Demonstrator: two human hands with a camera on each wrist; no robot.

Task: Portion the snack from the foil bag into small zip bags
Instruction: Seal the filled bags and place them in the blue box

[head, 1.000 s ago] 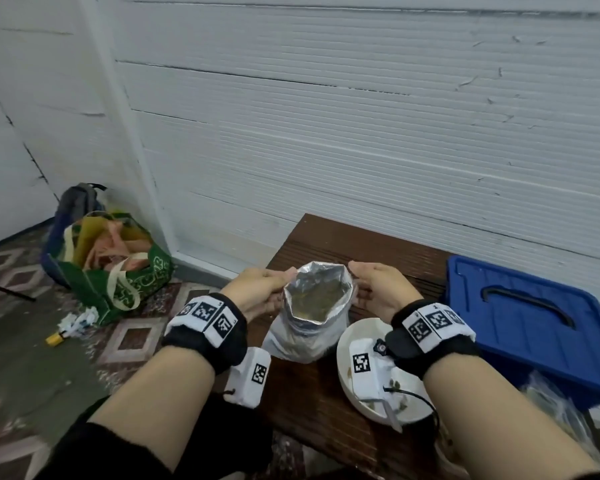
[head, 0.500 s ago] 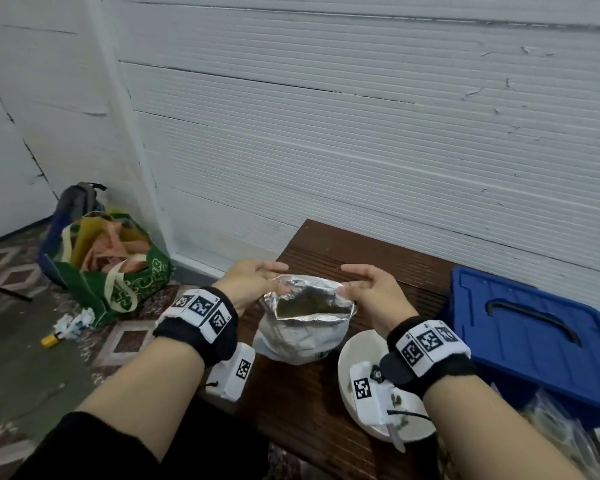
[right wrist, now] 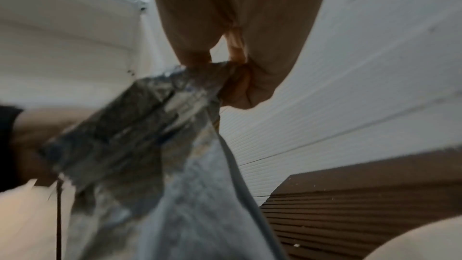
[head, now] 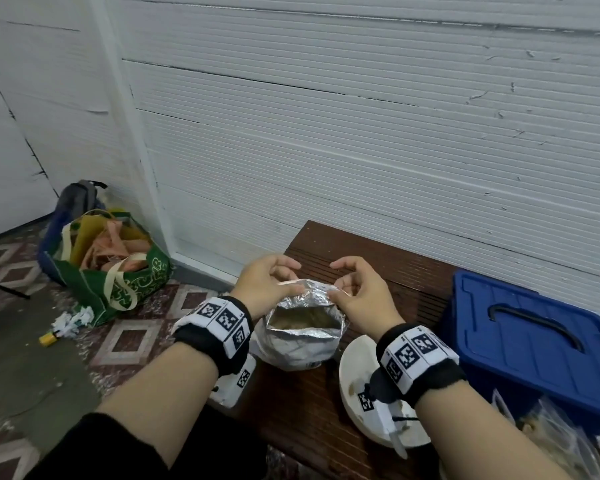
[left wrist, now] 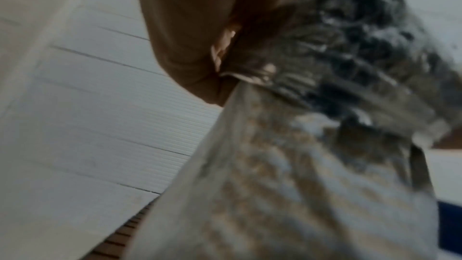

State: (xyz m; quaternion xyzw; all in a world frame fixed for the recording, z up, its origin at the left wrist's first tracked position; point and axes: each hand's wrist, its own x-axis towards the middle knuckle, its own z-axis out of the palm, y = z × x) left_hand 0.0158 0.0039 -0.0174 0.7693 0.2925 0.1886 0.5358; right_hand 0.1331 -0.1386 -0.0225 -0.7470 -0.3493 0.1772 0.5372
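wall: white ribbed panels right behind my bench (head: 378,271), so no room past its far edge
bench: dark slatted wood, left edge drops to tiled floor
blue bin (head: 548,344): shut lid, fills the right end, boxes me in there
foil bag (head: 302,327): upright near the bench's left front, mouth open, brownish snack inside
white bowl (head: 357,382): just right of the bag, partly under my wrist
left hand (head: 267,289): pinching the bag's top flap at its left corner
right hand (head: 357,296): pinching the same flap's right corner
wrist views: blurry, but they show thumb and finger clamped on foil, which head view only hints at
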